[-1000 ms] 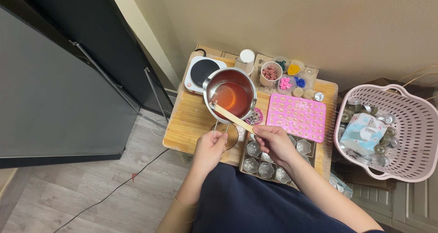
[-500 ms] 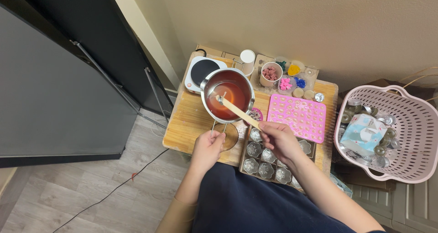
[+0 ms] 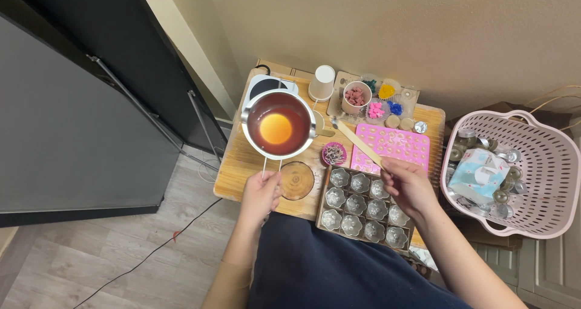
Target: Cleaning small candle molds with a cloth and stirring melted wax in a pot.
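Note:
My left hand [image 3: 261, 194] grips the wire handle of a small steel pot [image 3: 278, 125] that holds reddish liquid, and keeps it raised over the left part of a wooden table [image 3: 239, 164]. My right hand [image 3: 409, 185] holds a flat wooden stick [image 3: 359, 143]; the stick is out of the pot and points up-left over a pink silicone mould [image 3: 393, 147]. In front of my right hand lies a brown tray [image 3: 363, 206] of several small clear flower-shaped cups.
A white hot plate [image 3: 261, 85] sits behind the pot, with a white paper cup [image 3: 321, 82], a cup of pink pieces [image 3: 355, 97] and small coloured bits beside it. A glass lid [image 3: 296, 180] lies near my left hand. A pink basket [image 3: 514, 170] stands to the right.
My left hand has moved the pot to the left. My right hand has drawn the stick out of the liquid and swung it right, over the pink mould.

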